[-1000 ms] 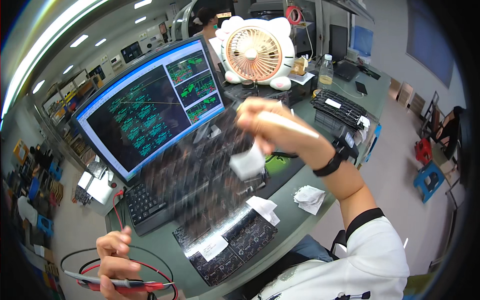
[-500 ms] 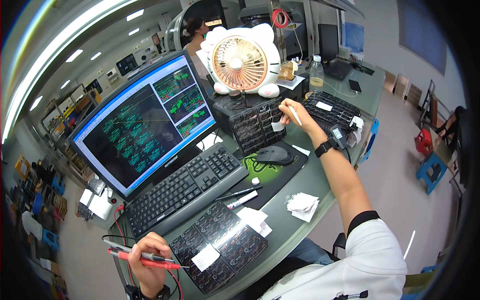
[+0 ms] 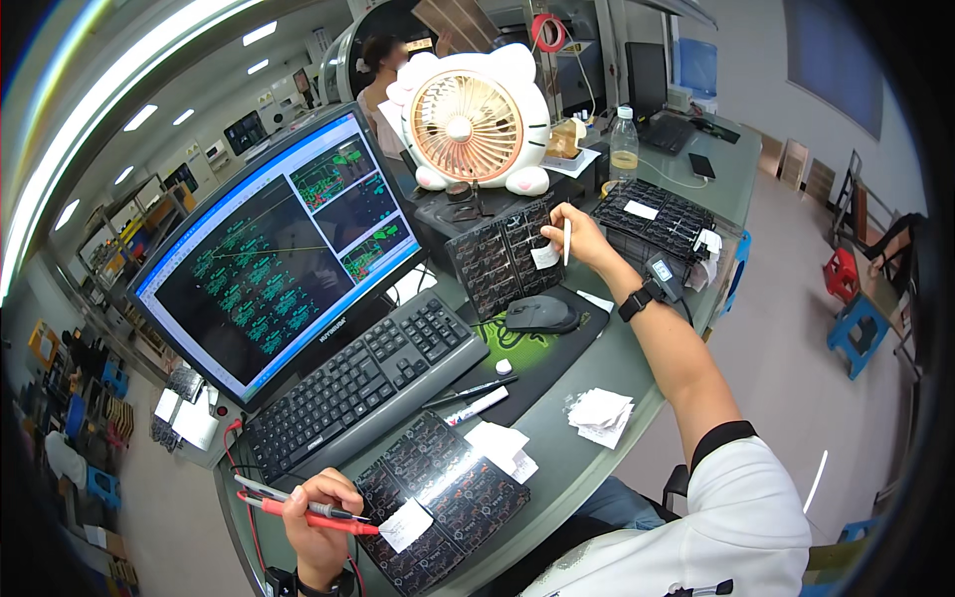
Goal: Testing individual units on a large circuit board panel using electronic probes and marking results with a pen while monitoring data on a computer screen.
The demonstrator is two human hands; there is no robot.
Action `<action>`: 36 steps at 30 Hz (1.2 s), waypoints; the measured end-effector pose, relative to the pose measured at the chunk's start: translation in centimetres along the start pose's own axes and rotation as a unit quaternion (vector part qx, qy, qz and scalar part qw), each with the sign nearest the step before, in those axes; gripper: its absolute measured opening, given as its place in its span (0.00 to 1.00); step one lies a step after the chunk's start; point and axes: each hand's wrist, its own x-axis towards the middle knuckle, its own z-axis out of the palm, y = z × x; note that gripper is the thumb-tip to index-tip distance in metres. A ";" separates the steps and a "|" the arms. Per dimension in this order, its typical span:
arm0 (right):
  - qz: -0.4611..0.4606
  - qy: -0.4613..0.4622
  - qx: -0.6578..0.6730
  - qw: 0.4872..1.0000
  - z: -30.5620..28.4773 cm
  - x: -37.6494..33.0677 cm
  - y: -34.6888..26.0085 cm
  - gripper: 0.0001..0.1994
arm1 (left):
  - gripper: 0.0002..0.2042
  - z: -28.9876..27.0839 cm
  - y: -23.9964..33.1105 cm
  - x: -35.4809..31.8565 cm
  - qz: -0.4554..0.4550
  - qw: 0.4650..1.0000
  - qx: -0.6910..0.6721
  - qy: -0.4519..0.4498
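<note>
My left hand (image 3: 316, 522) is closed around two test probes, a red one (image 3: 333, 519) and a grey-black one (image 3: 298, 497). Their tips reach the white paper slip (image 3: 406, 525) on a dark circuit board panel (image 3: 453, 473) lying flat; whether they touch it I cannot tell. Farther away, my right hand (image 3: 580, 237) pinches a slim white pen-like stick (image 3: 567, 242). Its fingers are at the right edge of a second dark circuit board panel (image 3: 487, 261), which stands upright. A white slip (image 3: 545, 258) is on that panel, just beside the fingers.
A monitor (image 3: 288, 249) and black keyboard (image 3: 368, 383) stand at the left. A mouse (image 3: 542, 313) rests on a mat, near markers (image 3: 477, 406). Paper slips (image 3: 600, 413) lie at the front edge. A white fan (image 3: 468, 124), bottle (image 3: 624, 144) and stacked panels (image 3: 652, 214) are behind.
My left hand has moved right with the probes, bringing their tips to the paper slip. The white stick in my right hand has turned nearly upright. The view has shifted slightly.
</note>
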 end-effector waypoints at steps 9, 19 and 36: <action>-0.071 0.083 -0.029 0.994 1.1 0.7 0.9 0.10 | 0.30 -0.3 -0.3 -0.1 -0.008 1.000 -0.009 -0.015; -0.071 0.072 -0.035 0.994 1.7 1.8 2.5 0.16 | 0.27 -0.9 0.4 0.3 0.003 0.999 -0.048 0.005; -0.257 0.159 -0.207 0.931 1.4 -1.0 -2.3 0.25 | 0.09 -2.6 1.9 0.5 -0.045 0.996 -0.073 -0.017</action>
